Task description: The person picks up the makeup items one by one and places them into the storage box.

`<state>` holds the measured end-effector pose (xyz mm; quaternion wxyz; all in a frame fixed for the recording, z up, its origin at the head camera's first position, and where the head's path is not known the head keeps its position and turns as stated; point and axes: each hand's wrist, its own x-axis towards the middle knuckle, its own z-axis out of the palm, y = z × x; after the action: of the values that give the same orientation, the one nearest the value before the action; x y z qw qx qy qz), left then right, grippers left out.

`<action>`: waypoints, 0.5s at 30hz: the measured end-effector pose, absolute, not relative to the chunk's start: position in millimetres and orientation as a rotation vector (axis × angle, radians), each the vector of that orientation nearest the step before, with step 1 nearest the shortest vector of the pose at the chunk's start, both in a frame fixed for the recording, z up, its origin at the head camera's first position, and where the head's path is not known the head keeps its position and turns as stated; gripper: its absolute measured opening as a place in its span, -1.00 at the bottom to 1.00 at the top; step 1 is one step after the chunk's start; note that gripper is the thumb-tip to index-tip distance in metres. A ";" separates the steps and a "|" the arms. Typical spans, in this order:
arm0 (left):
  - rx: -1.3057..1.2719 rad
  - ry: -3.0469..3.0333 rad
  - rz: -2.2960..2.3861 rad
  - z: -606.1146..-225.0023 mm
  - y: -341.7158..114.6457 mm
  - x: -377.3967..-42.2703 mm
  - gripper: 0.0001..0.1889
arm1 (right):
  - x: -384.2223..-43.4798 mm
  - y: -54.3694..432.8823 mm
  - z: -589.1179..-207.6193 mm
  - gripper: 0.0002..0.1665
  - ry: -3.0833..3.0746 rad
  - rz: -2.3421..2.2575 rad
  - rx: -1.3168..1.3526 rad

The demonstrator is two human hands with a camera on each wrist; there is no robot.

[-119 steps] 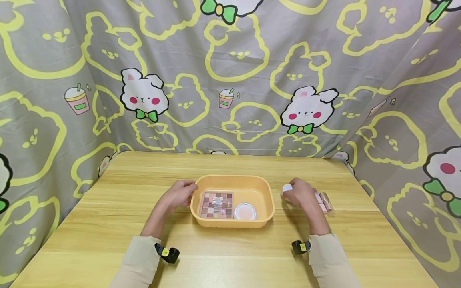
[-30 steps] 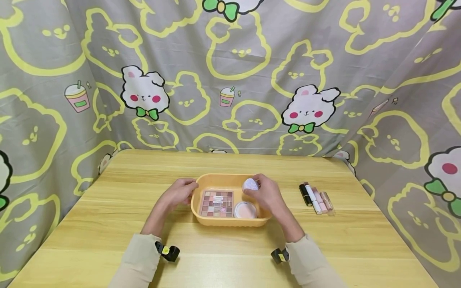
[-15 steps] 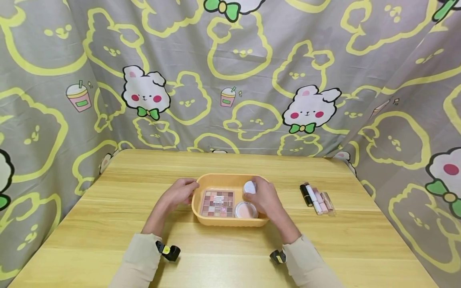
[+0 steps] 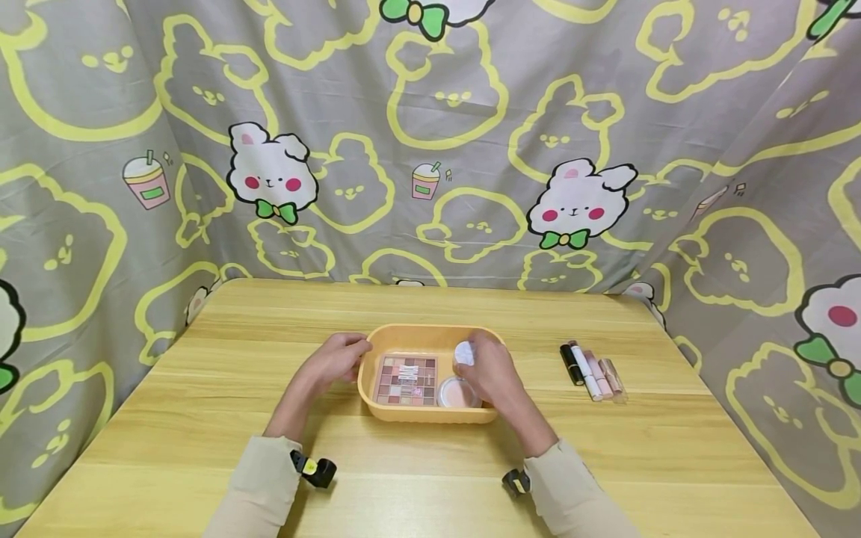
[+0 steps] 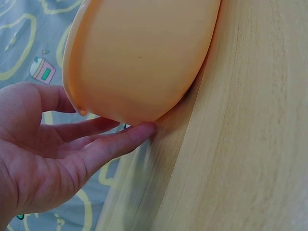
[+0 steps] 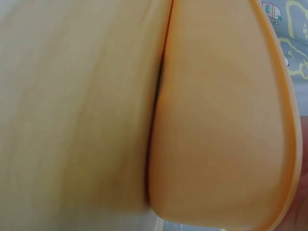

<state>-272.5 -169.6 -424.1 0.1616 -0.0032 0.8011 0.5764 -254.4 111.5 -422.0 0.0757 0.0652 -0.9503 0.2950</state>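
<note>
An orange plastic basin (image 4: 433, 415) stands mid-table. My left hand (image 4: 334, 359) holds its left end. In the left wrist view the thumb (image 5: 127, 137) touches the outer wall and another finger reaches behind the rim. Inside lie an eyeshadow palette (image 4: 406, 381) on the left and a round powder compact (image 4: 457, 393) to its right. My right hand (image 4: 494, 370) is down in the basin's right part, gripping a round white cosmetic case (image 4: 464, 353) behind the compact. Most of that hand is hidden behind the basin wall in the right wrist view.
Right of the basin, a black tube (image 4: 571, 365), a white tube (image 4: 586, 371), a pink tube (image 4: 599, 373) and a gold-toned tube (image 4: 613, 379) lie side by side on the wooden table (image 4: 430, 478). A patterned curtain (image 4: 464, 224) rises behind.
My right hand has brought the white case from beside the tubes leftward into the basin, then lowered it slightly. My left hand has stayed at the basin's left end.
</note>
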 end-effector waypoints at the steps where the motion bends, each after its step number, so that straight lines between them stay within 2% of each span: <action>1: -0.009 2.287 1.645 -424.1 -169.6 -272.6 -0.43 | -254.5 111.2 -422.3 -0.45 -2.853 0.881 0.194; 15: 0.023 2.291 1.658 -424.8 -169.9 -270.9 -0.46 | -253.1 108.1 -422.8 -0.46 -2.907 0.840 0.174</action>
<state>-270.9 -169.9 -424.8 0.1558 0.0079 0.8002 0.5791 -253.1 108.1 -422.8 0.0553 0.0574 -0.9577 0.2766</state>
